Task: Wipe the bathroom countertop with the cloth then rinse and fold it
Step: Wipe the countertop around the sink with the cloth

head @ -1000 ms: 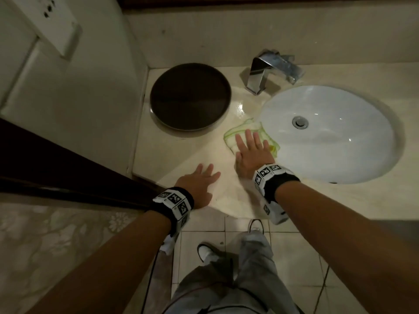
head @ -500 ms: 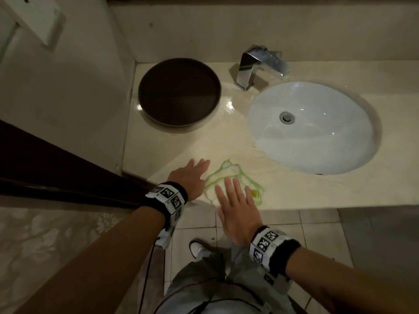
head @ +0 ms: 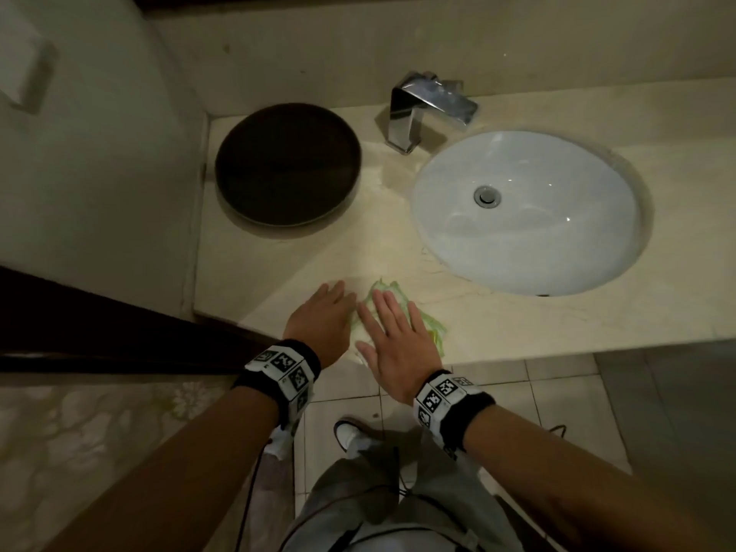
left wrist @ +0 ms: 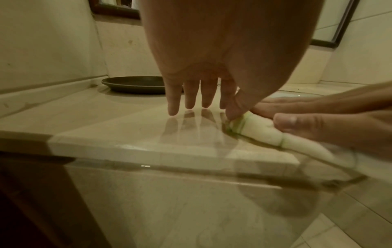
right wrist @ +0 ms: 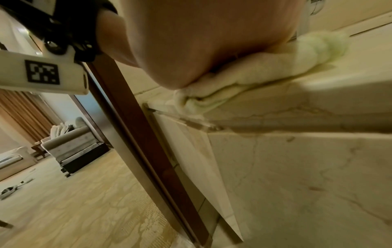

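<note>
A crumpled white-and-green cloth (head: 432, 326) lies at the front edge of the beige marble countertop (head: 310, 264), left of the sink. My right hand (head: 392, 324) presses flat on the cloth (right wrist: 254, 75) with straight, spread fingers; the palm overhangs the edge. My left hand (head: 324, 308) rests just left of it, fingers straight on the bare counter. In the left wrist view the left thumb touches the cloth's (left wrist: 256, 128) end, and the right hand's thumb shows beside it.
A dark round tray (head: 286, 165) sits at the back left corner by the wall. A chrome faucet (head: 426, 109) stands behind the white oval sink (head: 529, 253). A dark wooden door frame (head: 79, 320) borders the counter's left end. Tiled floor lies below.
My right hand slid the cloth from beside the sink rim to the counter's front edge. It lifted off briefly and now presses on the cloth again, close to the left hand.
</note>
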`<state>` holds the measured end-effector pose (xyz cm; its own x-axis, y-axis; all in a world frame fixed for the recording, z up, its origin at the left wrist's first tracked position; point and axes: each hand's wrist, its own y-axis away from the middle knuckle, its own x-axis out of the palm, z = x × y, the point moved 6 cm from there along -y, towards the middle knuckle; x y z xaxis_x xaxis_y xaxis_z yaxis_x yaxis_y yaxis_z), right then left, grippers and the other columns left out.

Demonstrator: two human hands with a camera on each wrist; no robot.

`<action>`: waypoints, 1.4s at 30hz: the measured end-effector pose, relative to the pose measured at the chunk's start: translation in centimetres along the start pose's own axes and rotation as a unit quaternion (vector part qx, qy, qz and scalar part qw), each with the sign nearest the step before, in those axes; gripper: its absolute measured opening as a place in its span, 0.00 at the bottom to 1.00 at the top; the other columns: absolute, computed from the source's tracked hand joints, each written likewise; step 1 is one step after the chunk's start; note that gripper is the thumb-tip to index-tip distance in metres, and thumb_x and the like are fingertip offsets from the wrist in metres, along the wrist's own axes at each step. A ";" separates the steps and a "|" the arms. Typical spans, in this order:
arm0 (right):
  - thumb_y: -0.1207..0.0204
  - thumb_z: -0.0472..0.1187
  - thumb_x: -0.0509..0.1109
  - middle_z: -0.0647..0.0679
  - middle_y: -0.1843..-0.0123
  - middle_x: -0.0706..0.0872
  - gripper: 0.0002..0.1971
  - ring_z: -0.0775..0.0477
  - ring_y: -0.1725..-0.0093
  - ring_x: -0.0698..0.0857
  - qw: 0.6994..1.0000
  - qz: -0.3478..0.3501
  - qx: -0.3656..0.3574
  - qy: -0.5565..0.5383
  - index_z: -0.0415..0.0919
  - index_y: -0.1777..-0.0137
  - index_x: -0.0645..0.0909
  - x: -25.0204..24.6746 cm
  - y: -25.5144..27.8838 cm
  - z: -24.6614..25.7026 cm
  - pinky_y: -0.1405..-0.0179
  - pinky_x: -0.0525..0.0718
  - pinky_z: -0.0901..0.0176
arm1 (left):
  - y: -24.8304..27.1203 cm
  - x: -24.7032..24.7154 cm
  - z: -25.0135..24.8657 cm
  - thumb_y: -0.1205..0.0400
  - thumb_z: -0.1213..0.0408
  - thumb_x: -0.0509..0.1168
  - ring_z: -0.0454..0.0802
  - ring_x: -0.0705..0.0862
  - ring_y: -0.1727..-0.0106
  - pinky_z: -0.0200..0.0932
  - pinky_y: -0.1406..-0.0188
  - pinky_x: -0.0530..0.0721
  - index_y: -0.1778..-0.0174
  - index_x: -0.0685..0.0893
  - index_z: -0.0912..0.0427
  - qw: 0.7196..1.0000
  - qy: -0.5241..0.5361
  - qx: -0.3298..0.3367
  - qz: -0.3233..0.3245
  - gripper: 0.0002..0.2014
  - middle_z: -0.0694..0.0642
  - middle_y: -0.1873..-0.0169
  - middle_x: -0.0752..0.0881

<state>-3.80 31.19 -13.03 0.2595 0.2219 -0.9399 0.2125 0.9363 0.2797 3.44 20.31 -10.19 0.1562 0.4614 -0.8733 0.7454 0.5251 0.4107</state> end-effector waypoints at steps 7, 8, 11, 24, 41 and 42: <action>0.16 0.60 0.34 0.43 0.13 0.39 0.32 0.44 0.15 0.36 0.998 -0.016 0.060 -0.011 0.48 0.14 0.43 -1.1 1.8 -7.2 0.17 0.40 0.39 | -1.2 -1.5 -5.2 0.13 0.58 0.54 0.51 0.64 0.19 0.47 0.23 0.65 0.19 0.65 0.49 0.999 0.026 0.012 -0.037 0.24 0.51 0.19 0.67; 0.16 0.61 0.33 0.44 0.13 0.38 0.33 0.44 0.15 0.35 0.998 -0.015 0.066 -0.012 0.48 0.14 0.42 -1.2 2.1 -8.3 0.17 0.39 0.39 | -1.4 -1.5 -6.1 0.13 0.58 0.54 0.51 0.65 0.20 0.46 0.24 0.65 0.19 0.66 0.50 0.999 0.028 0.017 -0.037 0.24 0.52 0.20 0.67; 0.17 0.61 0.32 0.44 0.13 0.39 0.33 0.45 0.15 0.35 0.996 -0.019 0.088 -0.020 0.49 0.14 0.42 -1.7 3.6 -11.9 0.17 0.39 0.40 | -2.3 -1.0 -9.7 0.14 0.59 0.56 0.51 0.66 0.20 0.45 0.24 0.67 0.20 0.68 0.51 0.998 0.018 0.047 -0.030 0.24 0.53 0.20 0.68; 0.19 0.61 0.30 0.45 0.13 0.39 0.34 0.45 0.14 0.37 0.973 -0.027 0.227 -0.029 0.50 0.14 0.39 -2.9 12.0 -29.6 0.17 0.38 0.42 | -6.2 2.7 -22.5 0.16 0.42 0.56 0.55 0.48 0.15 0.65 0.23 0.66 0.16 0.51 0.45 0.988 -0.062 0.112 0.088 0.34 0.52 0.15 0.49; 0.16 0.59 0.33 0.39 0.13 0.38 0.32 0.39 0.15 0.38 0.916 -0.042 0.389 -0.084 0.49 0.14 0.38 -3.9 16.1 -42.8 0.17 0.40 0.35 | -6.8 3.9 -24.1 0.20 0.36 0.59 0.62 0.47 0.15 0.77 0.26 0.62 0.16 0.46 0.41 0.981 -0.122 0.076 0.131 0.40 0.53 0.15 0.48; 0.15 0.59 0.35 0.39 0.13 0.38 0.31 0.38 0.15 0.38 0.916 -0.036 0.390 -0.085 0.49 0.14 0.37 -3.8 16.1 -42.7 0.18 0.40 0.34 | -6.9 4.0 -24.2 0.20 0.37 0.59 0.62 0.47 0.15 0.77 0.26 0.62 0.16 0.46 0.41 0.981 -0.123 0.076 0.129 0.40 0.53 0.15 0.48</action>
<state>-41.62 57.05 -13.27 0.3469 0.0593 -0.9360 0.8264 0.4526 0.3349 -16.71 35.80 -10.14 0.4906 0.3686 -0.7896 0.7452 0.2923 0.5994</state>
